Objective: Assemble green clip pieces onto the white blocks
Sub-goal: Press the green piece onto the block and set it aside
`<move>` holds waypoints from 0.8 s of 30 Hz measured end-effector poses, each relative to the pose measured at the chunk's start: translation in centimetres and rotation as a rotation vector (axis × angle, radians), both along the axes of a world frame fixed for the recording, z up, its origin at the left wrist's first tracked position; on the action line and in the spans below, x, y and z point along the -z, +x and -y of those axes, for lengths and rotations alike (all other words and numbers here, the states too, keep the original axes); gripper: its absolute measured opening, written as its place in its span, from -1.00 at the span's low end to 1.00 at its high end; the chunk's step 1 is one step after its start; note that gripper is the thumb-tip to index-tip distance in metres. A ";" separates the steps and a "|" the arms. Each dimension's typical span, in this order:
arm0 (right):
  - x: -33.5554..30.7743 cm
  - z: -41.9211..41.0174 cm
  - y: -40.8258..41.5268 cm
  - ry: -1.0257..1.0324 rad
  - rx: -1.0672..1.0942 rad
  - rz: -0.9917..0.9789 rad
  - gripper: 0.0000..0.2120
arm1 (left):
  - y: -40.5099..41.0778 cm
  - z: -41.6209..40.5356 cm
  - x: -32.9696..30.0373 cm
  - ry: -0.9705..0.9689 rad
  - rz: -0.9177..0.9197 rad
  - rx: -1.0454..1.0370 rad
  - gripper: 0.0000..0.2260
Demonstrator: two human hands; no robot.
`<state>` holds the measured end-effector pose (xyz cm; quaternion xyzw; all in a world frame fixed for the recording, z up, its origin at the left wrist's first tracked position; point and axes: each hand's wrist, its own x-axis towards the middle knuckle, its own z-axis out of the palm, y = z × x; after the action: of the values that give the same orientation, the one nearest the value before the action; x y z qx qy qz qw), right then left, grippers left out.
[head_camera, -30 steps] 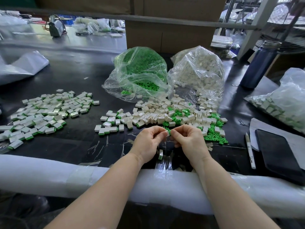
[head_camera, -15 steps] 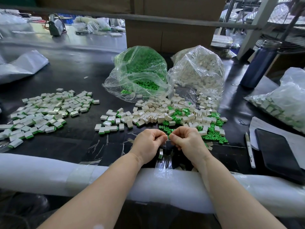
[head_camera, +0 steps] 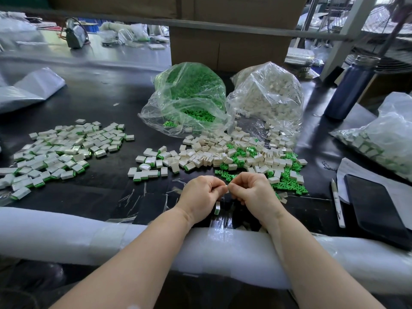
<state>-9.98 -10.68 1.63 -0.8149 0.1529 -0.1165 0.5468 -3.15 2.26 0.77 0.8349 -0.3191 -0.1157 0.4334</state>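
While both forearms rest across the white foam edge roll [head_camera: 66,237], the left hand [head_camera: 200,195] and right hand [head_camera: 254,190] meet knuckle to knuckle over the black table [head_camera: 100,99], fingers of both curled in tight. Between the fingertips a small white piece [head_camera: 225,188] shows, pinched from both sides; whether a green clip is on it I cannot tell. Under the left hand's fingers a white block with a green end [head_camera: 217,208] stands on edge. Just beyond the fingertips lies the loose pile of white blocks [head_camera: 207,152], and beyond and to the right of the right hand's fingers the loose green clips [head_camera: 287,181] spread among more blocks. Farther out from the fingers, two clear bags stand open side by side: the bag of green clips [head_camera: 189,97] and the bag of white blocks [head_camera: 267,94]. Well to the left of the left hand's fingers lies the heap of assembled blocks [head_camera: 60,152], white with green edges. To the right of the right hand's fingers lie a pen [head_camera: 337,204] and a dark phone [head_camera: 376,208], with a blue bottle [head_camera: 350,88] far beyond them.
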 end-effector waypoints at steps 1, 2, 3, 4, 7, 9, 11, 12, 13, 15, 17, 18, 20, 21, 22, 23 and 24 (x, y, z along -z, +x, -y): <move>0.0 0.0 0.0 0.001 -0.001 0.005 -0.82 | 0.0 0.0 0.0 -0.001 -0.003 -0.001 -0.86; 0.0 0.0 0.0 0.011 0.000 0.015 -0.82 | 0.1 0.0 0.0 -0.006 -0.008 -0.003 -0.86; 0.1 0.0 0.0 0.033 0.004 0.032 -0.83 | 0.1 0.0 0.0 -0.018 -0.016 -0.007 -0.86; 0.1 -0.1 0.0 0.071 0.015 0.057 -0.85 | 0.0 0.0 0.0 -0.041 -0.029 -0.013 -0.86; 0.2 -0.2 0.0 0.231 0.066 0.146 -0.90 | -0.1 0.3 -0.1 -0.120 -0.071 -0.038 -0.82; 0.2 -0.1 0.1 0.297 0.087 0.172 -0.89 | -0.3 0.4 -0.2 -0.145 -0.076 -0.042 -0.82; 0.2 -0.1 0.2 0.306 0.087 0.180 -0.90 | -0.3 0.3 -0.3 -0.172 -0.102 -0.041 -0.82; 0.2 -0.1 0.2 0.299 0.082 0.184 -0.90 | -0.3 0.3 -0.4 -0.184 -0.119 -0.041 -0.82; 0.2 -0.1 0.2 0.291 0.074 0.188 -0.91 | -0.3 0.3 -0.4 -0.194 -0.135 -0.043 -0.83; 0.1 -0.1 0.1 0.273 0.047 0.194 -0.90 | -0.3 0.2 -0.4 -0.205 -0.154 -0.050 -0.86; 0.0 -0.2 0.1 0.259 0.010 0.197 -0.90 | -0.2 0.2 -0.4 -0.214 -0.161 -0.052 -0.88; 0.0 -0.2 0.0 0.254 -0.005 0.200 -0.91 | -0.2 0.2 -0.4 -0.217 -0.161 -0.052 -0.87; -0.1 -0.3 -0.1 0.250 -0.019 0.202 -0.91 | -0.2 0.2 -0.4 -0.214 -0.162 -0.047 -0.82; -0.1 -0.3 -0.1 0.249 -0.016 0.205 -0.91 | -0.1 0.2 -0.4 -0.222 -0.166 -0.044 -0.85; -0.1 -0.3 -0.1 0.254 -0.004 0.211 -0.92 | -0.1 0.2 -0.4 -0.239 -0.174 -0.038 -0.92; -0.1 -0.2 0.0 0.273 0.016 0.220 -0.93 | 0.0 0.2 -0.4 -0.257 -0.182 -0.036 -0.95; 0.0 -0.2 0.0 0.306 0.035 0.227 -0.94 | 0.1 0.3 -0.3 -0.274 -0.184 -0.037 -0.92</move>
<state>-9.96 -10.48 1.67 -0.7011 0.1201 -0.1925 0.6760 -3.09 2.01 1.11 0.7596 -0.2754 -0.1393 0.5725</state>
